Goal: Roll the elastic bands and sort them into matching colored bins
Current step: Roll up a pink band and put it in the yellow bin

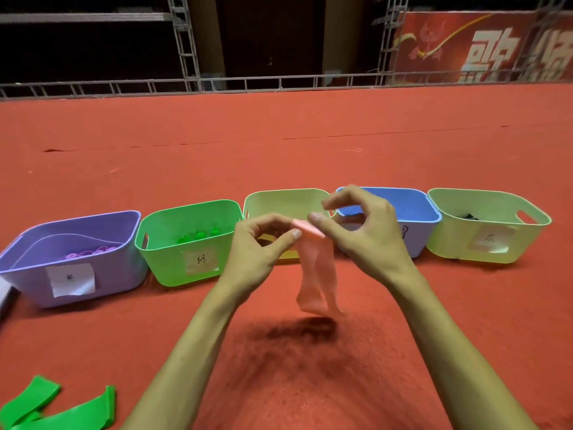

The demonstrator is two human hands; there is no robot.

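Note:
A pink elastic band (316, 274) hangs in the air above the red carpet, its top end folded over. My left hand (263, 240) pinches that top end from the left, and my right hand (362, 225) pinches it from the right with thumb and forefinger. Behind my hands stands a row of bins: purple (37, 274) with purple rolls, green (173, 262) with green rolls, pale yellow (279, 197), blue (418, 209) and a second pale yellow (465, 243) with something dark inside.
Loose green bands (46, 408) lie on the carpet at the lower left. A white object (4, 297) pokes in at the left edge beside the purple bin. A metal truss railing (279, 82) runs along the far edge of the carpet.

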